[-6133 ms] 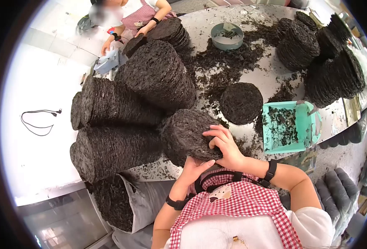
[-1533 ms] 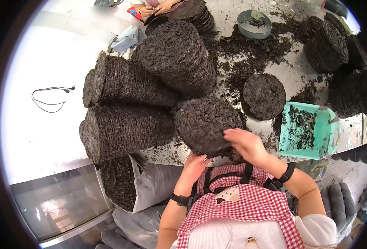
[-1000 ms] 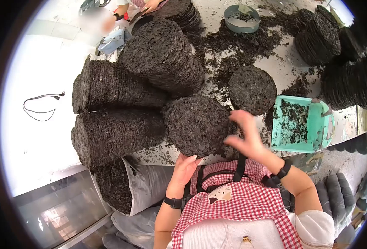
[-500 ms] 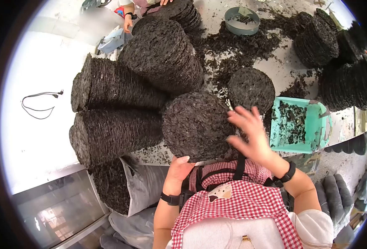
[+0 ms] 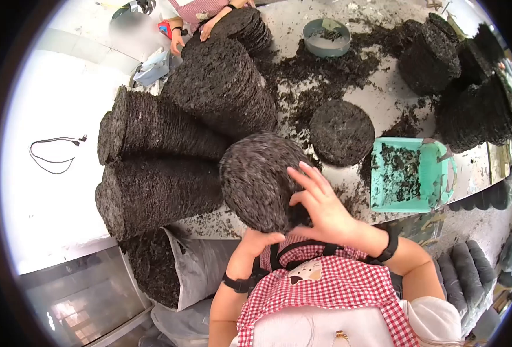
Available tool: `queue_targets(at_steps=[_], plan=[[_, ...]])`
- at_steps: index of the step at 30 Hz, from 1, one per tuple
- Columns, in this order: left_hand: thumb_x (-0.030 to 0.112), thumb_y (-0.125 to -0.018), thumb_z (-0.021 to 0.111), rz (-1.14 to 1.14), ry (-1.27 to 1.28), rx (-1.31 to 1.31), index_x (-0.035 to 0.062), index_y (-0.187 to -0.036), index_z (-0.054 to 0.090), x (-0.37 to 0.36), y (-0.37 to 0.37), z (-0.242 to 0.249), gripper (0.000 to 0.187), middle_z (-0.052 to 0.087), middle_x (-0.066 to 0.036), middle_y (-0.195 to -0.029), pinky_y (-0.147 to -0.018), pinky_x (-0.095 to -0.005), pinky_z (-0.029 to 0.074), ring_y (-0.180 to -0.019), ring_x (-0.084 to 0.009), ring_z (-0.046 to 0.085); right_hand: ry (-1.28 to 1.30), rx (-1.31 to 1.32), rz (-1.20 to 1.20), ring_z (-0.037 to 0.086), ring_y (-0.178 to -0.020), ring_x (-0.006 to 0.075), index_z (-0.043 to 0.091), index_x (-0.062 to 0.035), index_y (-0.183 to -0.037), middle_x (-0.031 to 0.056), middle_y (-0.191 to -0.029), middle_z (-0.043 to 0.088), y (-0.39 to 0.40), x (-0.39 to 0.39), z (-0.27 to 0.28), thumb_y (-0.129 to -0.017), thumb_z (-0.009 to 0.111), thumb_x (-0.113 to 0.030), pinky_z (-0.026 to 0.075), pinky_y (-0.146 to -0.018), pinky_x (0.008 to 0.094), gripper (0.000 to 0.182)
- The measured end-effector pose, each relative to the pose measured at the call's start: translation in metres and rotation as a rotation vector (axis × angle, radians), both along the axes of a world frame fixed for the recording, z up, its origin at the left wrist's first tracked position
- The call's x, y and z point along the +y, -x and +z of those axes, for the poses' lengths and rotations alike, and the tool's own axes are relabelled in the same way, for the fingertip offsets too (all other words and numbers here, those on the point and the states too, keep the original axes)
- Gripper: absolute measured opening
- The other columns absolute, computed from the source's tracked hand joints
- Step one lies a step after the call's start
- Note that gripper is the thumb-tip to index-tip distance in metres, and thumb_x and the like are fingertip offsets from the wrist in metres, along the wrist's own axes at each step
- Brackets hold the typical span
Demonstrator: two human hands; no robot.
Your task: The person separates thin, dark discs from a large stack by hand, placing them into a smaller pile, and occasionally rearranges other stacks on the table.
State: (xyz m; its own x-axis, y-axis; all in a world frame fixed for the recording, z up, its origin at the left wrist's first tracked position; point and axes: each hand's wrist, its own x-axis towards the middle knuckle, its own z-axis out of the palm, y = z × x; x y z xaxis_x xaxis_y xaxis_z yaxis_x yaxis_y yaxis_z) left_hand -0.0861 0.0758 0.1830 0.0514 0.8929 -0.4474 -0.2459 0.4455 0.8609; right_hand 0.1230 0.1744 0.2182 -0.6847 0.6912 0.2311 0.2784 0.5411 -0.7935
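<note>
A dark, round dried seaweed cake (image 5: 259, 179) is tilted in front of me, its face blurred by motion. My left hand (image 5: 259, 240) is closed on its near edge, with the thumb showing and the other fingers hidden beneath. Over its right side my right hand (image 5: 331, 217) curls with bent fingertips on the face; how firmly it grips is hard to see. Just beyond lies another round seaweed cake (image 5: 342, 133), flat on the table (image 5: 383, 98). Tall stacks of the same cakes, a near one (image 5: 163, 194) and a farther one (image 5: 218, 87), lean to the left.
A green plastic basket (image 5: 429, 179) with seaweed scraps sits at right, below more stacks (image 5: 479, 113). Loose seaweed (image 5: 331, 69) surrounds a grey round tub (image 5: 327, 43). Another person's hand (image 5: 176, 43) is at the far left. A cable (image 5: 52, 156) lies on a white surface.
My right hand has come left and down onto the seaweed cake's right side. The cake has tilted and shifted slightly. My left hand keeps hold of the near edge.
</note>
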Motion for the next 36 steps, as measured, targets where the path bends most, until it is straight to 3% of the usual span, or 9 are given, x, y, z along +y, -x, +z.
queue_targets(at_steps=[10, 14, 16, 18, 20, 22, 28, 32, 36], plan=[[0.005, -0.069, 0.077, 0.078, 0.06, -0.189, -0.0001, -0.127, 0.046, 0.005, -0.003, 0.016, 0.067, 0.053, -0.009, -0.124, -0.1, -0.0364, 0.04, -0.114, -0.022, 0.051, 0.435, 0.22, 0.102, 0.046, -0.123, 0.0312, 0.055, -0.0012, -0.107, 0.02, -0.129, 0.051, -0.011, 0.01, -0.006, -0.074, 0.071, -0.014, 0.04, -0.099, 0.0377, 0.039], [0.003, -0.072, 0.072, 0.12, 0.139, -0.156, 0.0005, -0.129, 0.044, -0.003, 0.007, 0.004, 0.063, 0.052, -0.009, -0.124, -0.099, -0.0376, 0.041, -0.113, -0.0228, 0.051, 0.471, 0.27, -0.152, 0.063, -0.096, 0.0244, 0.054, 0.0003, -0.118, 0.02, -0.105, 0.063, -0.016, 0.011, -0.009, -0.086, 0.051, -0.007, 0.048, -0.083, 0.0328, 0.034], [0.002, -0.072, 0.071, 0.197, 0.123, -0.2, 0.0009, -0.13, 0.042, -0.008, 0.012, 0.0, 0.065, 0.051, -0.009, -0.125, -0.099, -0.0384, 0.04, -0.114, -0.0232, 0.05, 0.546, 0.181, -0.515, 0.055, -0.074, 0.0111, 0.056, 0.0016, -0.113, 0.0058, -0.082, 0.061, -0.032, 0.023, -0.01, -0.088, 0.052, -0.008, 0.046, -0.067, 0.0278, 0.027], [0.001, -0.072, 0.07, 0.226, 0.135, -0.233, 0.0011, -0.131, 0.041, -0.015, 0.018, 0.0, 0.066, 0.049, -0.009, -0.127, -0.1, -0.039, 0.039, -0.115, -0.0235, 0.049, 0.596, 0.555, -0.729, 0.051, -0.075, 0.007, 0.057, 0.0023, -0.106, -0.0013, -0.082, 0.06, -0.047, 0.042, -0.065, -0.091, 0.052, -0.013, 0.044, -0.067, 0.0243, 0.021], [0.001, -0.072, 0.069, 0.215, 0.154, -0.266, 0.0013, -0.131, 0.04, -0.018, 0.023, -0.001, 0.066, 0.048, -0.01, -0.128, -0.1, -0.0393, 0.038, -0.117, -0.0237, 0.047, 0.805, 0.602, -1.008, 0.048, -0.114, 0.0211, 0.034, 0.0066, -0.133, 0.017, -0.124, 0.051, -0.07, 0.06, -0.137, -0.09, 0.056, -0.016, 0.037, -0.096, 0.0308, 0.053], [0.003, -0.073, 0.07, 0.185, 0.142, -0.252, 0.0012, -0.131, 0.04, -0.016, 0.02, -0.003, 0.065, 0.047, -0.01, -0.128, -0.1, -0.0387, 0.037, -0.117, -0.0235, 0.047, 0.589, 0.282, -1.15, 0.034, -0.129, 0.0296, 0.019, 0.006, -0.14, 0.0229, -0.137, 0.036, -0.082, 0.058, -0.167, -0.088, 0.06, -0.019, 0.027, -0.106, 0.0338, 0.071], [0.005, -0.073, 0.07, 0.103, 0.214, -0.235, -0.0012, -0.132, 0.037, -0.005, 0.003, -0.003, 0.068, 0.047, -0.011, -0.129, -0.102, -0.0387, 0.037, -0.119, -0.0238, 0.046, 0.458, 0.271, -0.033, 0.029, -0.134, 0.0312, 0.038, -0.0037, -0.136, 0.0195, -0.141, 0.035, -0.031, -0.001, -0.063, -0.076, 0.073, -0.031, 0.025, -0.109, 0.0406, 0.074], [0.005, -0.072, 0.067, 0.114, 0.165, -0.223, -0.001, -0.133, 0.036, 0.0, -0.001, 0.002, 0.068, 0.046, -0.013, -0.131, -0.103, -0.0415, 0.037, -0.12, -0.0265, 0.046, 0.259, 0.111, -0.042, 0.032, -0.132, 0.0346, 0.041, -0.0058, -0.134, 0.0206, -0.143, 0.032, -0.012, -0.009, -0.064, -0.076, 0.072, -0.037, 0.024, -0.11, 0.0461, 0.073], [0.004, -0.067, 0.061, 0.184, 0.13, -0.255, -0.0003, -0.13, 0.04, -0.001, 0.0, 0.008, 0.066, 0.05, -0.014, -0.127, -0.101, -0.0455, 0.039, -0.118, -0.0305, 0.049, 0.19, 0.14, -0.115, 0.054, -0.112, 0.0306, 0.059, -0.0049, -0.114, 0.0141, -0.121, 0.057, -0.038, 0.029, -0.055, -0.076, 0.072, -0.029, 0.041, -0.097, 0.0408, 0.047]])
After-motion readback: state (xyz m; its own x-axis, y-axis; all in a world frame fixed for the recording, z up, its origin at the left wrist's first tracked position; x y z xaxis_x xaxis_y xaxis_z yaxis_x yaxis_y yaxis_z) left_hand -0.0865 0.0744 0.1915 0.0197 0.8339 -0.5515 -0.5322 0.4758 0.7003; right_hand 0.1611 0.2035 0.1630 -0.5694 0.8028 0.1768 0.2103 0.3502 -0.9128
